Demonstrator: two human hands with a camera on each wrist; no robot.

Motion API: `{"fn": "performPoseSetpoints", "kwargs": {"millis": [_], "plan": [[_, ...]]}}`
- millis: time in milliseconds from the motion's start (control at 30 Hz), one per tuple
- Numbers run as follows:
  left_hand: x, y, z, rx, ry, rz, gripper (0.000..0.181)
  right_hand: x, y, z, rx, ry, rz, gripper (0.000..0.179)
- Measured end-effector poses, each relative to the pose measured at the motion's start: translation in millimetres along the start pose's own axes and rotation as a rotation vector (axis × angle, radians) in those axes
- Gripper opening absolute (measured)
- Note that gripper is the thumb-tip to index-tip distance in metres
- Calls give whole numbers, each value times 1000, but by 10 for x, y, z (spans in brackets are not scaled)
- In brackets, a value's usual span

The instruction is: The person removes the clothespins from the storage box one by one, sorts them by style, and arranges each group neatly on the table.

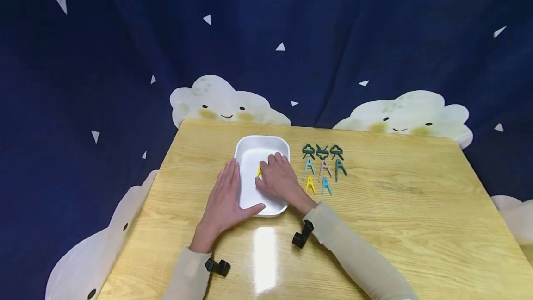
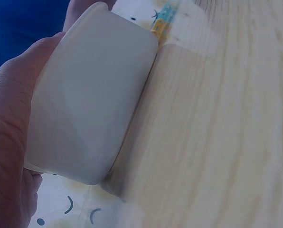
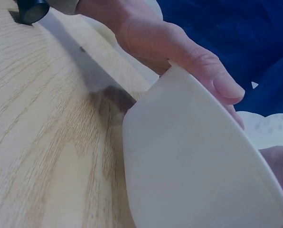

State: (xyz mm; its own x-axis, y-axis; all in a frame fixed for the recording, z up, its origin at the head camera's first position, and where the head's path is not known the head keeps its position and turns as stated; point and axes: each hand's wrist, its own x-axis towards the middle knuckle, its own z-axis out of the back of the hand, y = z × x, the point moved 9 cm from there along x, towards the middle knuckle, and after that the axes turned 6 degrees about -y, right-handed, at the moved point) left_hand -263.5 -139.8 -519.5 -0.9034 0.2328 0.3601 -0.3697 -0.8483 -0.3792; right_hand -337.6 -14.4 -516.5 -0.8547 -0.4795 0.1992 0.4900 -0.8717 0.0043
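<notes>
A white tray point(image 1: 250, 198) with raised sides stands on the wooden table. My left hand point(image 1: 222, 198) lies along its left side, fingers straight and thumb stretched over the near rim; the right wrist view shows that thumb point(image 3: 227, 88) on the rim. Inside the tray, my right hand point(image 1: 276, 177) has curled fingers and pinches a yellow clothespin point(image 1: 259, 171), mostly hidden by the hand. Right of the tray lie a yellow clothespin point(image 1: 310, 185), a blue one point(image 1: 326, 185), a light blue one point(image 1: 308, 167), a pink one point(image 1: 324, 168) and a dark teal one point(image 1: 340, 169).
Behind the clothespins, dark green clips point(image 1: 322, 152) lie in a row. The wooden table point(image 1: 395, 226) extends to the right and toward me. A dark blue cloth point(image 1: 250, 36) with clouds and white triangles hangs behind it. Each wrist carries a black camera point(image 1: 301, 235).
</notes>
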Motion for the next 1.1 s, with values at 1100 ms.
{"fn": "performPoseSetpoints", "kwargs": {"millis": [1100], "plan": [[-1,1,-22,11,-10,-9,135,-25,-3,33,12,7,-8,38]]}}
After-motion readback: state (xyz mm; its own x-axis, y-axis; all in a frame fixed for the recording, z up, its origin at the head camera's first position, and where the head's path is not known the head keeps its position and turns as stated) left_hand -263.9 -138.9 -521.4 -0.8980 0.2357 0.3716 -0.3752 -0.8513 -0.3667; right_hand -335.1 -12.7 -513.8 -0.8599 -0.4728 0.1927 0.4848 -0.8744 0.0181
